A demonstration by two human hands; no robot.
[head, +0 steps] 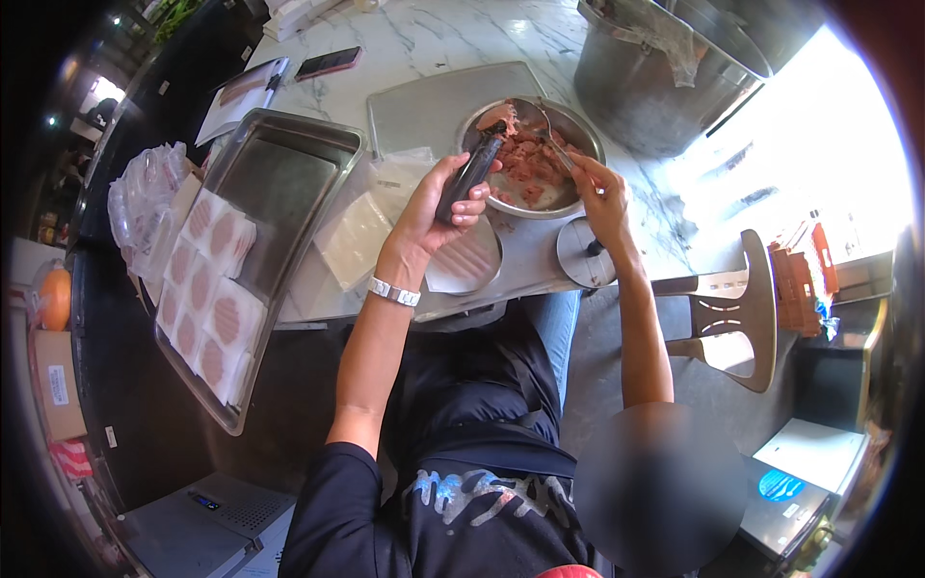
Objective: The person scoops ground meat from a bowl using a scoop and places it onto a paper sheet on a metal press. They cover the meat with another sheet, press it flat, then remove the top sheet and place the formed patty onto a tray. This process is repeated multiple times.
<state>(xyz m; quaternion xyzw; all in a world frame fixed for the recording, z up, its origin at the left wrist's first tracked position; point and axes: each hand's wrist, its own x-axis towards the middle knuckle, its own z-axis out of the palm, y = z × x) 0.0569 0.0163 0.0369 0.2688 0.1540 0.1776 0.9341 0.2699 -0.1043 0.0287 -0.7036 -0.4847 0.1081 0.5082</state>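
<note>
My left hand [453,191] is wrapped around the black handle of a scoop [470,177], whose head carries a lump of ground meat [498,118]. In my right hand [603,195] is a metal spoon [555,144], its bowl end over the meat. Both utensils are above a steel bowl [594,134] with ground meat [531,162] inside. Near me lie a ridged patty mold base with a flattened patty [466,261] and, to its right, a round press plate with a knob [578,249]. Square paper sheets [354,238] lie left of the bowl.
A steel tray [271,303] at left holds several patties on paper [199,285]. Beside it are plastic bags [148,206]. A phone [329,63] and papers [242,101] lie farther back. A large steel pot [643,87] stands back right, a chair [759,311] at right.
</note>
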